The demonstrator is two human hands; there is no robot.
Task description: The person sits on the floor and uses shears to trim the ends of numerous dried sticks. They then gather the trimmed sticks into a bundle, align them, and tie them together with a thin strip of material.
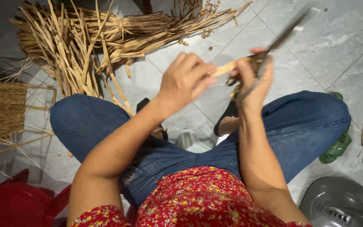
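Left hand (pixel 185 82) pinches straw strip (pixel 225 67), lying left-right; right hand (pixel 253 80) grips scissors (pixel 269 48) at its right end.

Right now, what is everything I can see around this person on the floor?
dried reed strips: one tied bundle plus loose ones, tan, on the floor at upper left
woven mat piece: one, tan, at the left edge
reed strip: one, pale yellow, held between both hands
scissors: one pair, dark, blurred, in the right hand
tiled floor: grey
green object: one, beside the right knee, kind unclear
red object: one, lower left corner
grey round object: one, lower right corner
jeans: blue, legs folded
top: red, flowered
left hand: fingers pinching the strip
right hand: gripping the scissors
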